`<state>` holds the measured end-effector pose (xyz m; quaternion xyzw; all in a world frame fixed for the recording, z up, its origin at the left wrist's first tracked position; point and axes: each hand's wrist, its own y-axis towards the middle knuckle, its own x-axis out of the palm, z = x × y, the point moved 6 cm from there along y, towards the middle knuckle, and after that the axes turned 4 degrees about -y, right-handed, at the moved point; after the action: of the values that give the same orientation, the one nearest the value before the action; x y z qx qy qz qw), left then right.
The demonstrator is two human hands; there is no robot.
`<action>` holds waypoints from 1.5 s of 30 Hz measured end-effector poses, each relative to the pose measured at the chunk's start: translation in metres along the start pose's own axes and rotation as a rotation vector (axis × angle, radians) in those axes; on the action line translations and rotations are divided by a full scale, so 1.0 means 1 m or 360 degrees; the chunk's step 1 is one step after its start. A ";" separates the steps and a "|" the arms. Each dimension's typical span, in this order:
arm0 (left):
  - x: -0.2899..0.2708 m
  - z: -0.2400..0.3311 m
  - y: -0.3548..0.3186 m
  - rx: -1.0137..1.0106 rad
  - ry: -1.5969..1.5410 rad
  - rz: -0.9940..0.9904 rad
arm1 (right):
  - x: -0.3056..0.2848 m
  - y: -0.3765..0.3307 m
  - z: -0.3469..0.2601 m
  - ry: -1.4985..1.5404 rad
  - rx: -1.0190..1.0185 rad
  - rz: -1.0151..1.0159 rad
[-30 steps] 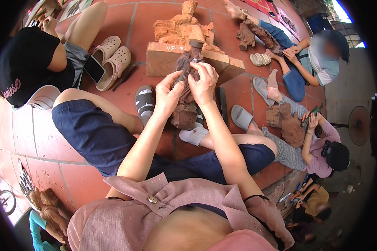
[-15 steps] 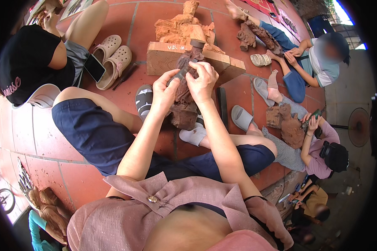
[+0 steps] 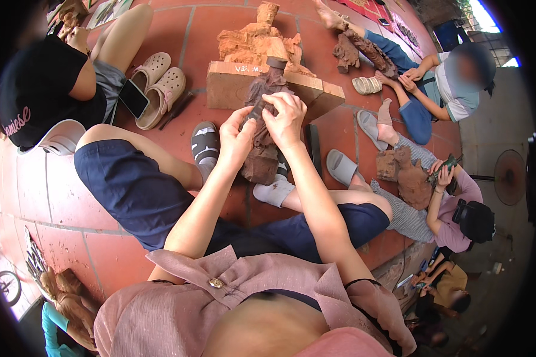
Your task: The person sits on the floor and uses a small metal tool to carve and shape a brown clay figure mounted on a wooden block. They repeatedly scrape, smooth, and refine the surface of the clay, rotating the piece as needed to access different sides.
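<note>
A dark brown carved wooden figure (image 3: 262,159) stands between my legs, its flat round top in front of a pale wood block. My left hand (image 3: 237,132) is closed on one end of a dark grey strip that looks like sandpaper (image 3: 257,112), thumb on top. My right hand (image 3: 284,119) pinches the other end, fingers bent over it. Both hands press the strip to the figure's upper body. The palms and the strip's underside are hidden.
An orange-toned carving (image 3: 259,44) rests on the pale block (image 3: 235,89) ahead. Beige clogs (image 3: 158,89) and a phone (image 3: 134,98) lie at the left. Co-workers sit around; one at right holds a green tool (image 3: 449,163) by a brown carving (image 3: 415,181).
Both my hands have slid a little down the figure, toward me, with the grey strip between them. More of the figure's upper part shows above my fingers.
</note>
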<state>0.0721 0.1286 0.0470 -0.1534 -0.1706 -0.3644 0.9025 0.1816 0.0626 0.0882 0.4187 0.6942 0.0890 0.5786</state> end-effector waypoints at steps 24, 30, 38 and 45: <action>-0.001 -0.015 0.008 0.0223 0.0046 0.0012 | -0.005 0.003 0.000 0.0084 0.0171 0.0076; -0.001 -0.007 0.001 0.0323 0.0103 0.0045 | -0.009 0.003 -0.008 0.0081 0.0057 0.0022; 0.004 -0.001 -0.006 0.0052 -0.0079 0.0072 | -0.003 0.005 -0.007 0.0027 -0.0013 -0.0072; -0.005 -0.014 -0.007 0.0132 0.0097 0.0097 | 0.005 0.003 -0.004 -0.0074 0.0008 -0.0134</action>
<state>0.0665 0.1212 0.0335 -0.1099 -0.1533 -0.3337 0.9236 0.1793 0.0695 0.0880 0.3926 0.6978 0.0529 0.5968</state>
